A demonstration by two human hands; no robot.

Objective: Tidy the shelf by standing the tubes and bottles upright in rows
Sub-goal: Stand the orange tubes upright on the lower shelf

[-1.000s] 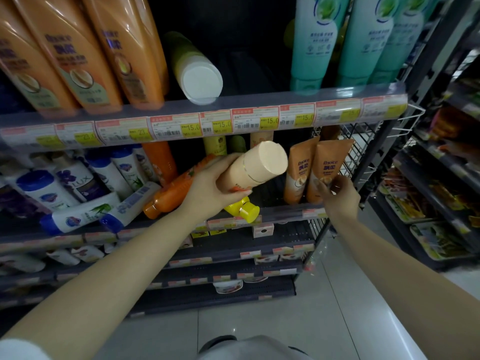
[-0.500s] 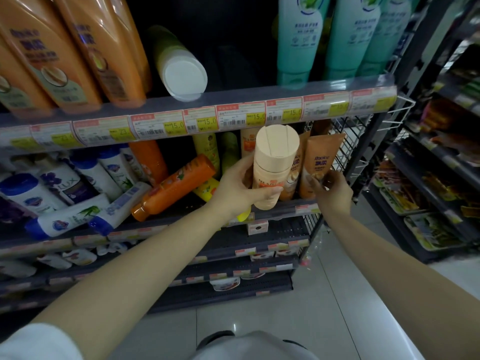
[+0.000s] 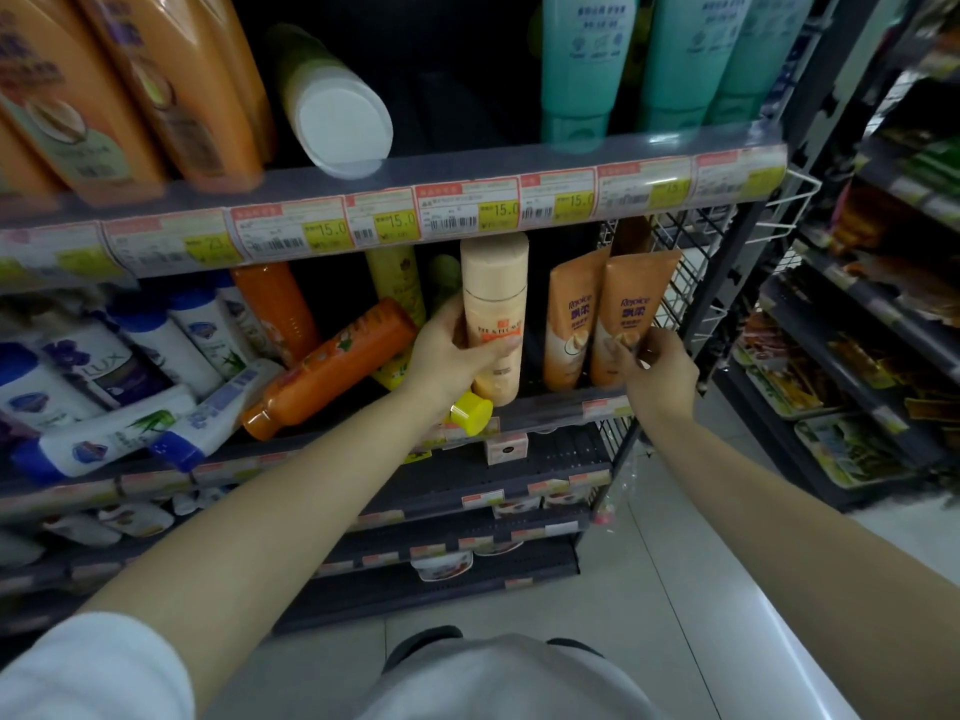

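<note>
Your left hand [image 3: 452, 356] grips the peach bottle [image 3: 494, 314] around its middle, thumb across the label and fingers curled behind, and holds it upright on the middle shelf [image 3: 561, 405], its base at the front lip toward the right end. Whether the base is resting on the shelf or just above it cannot be told. Its cap reaches up to the price strip [image 3: 467, 215] of the shelf above.

Your right hand [image 3: 657, 368] pinches the lower part of the right orange tube [image 3: 631, 314], fingertips on its front face. That tube stands cap-down at the shelf's right end, touching the left orange tube [image 3: 571, 319] beside it; both lean slightly back.

Just left of your left hand, an orange bottle [image 3: 332, 368] lies tilted, cap down toward the front edge. A yellow cap [image 3: 471, 412] pokes out under your left wrist at the lip. Farther left, white tubes with blue caps [image 3: 114, 439] lie on their sides near the front edge, with white and blue bottles [image 3: 156, 345] behind them.
</note>
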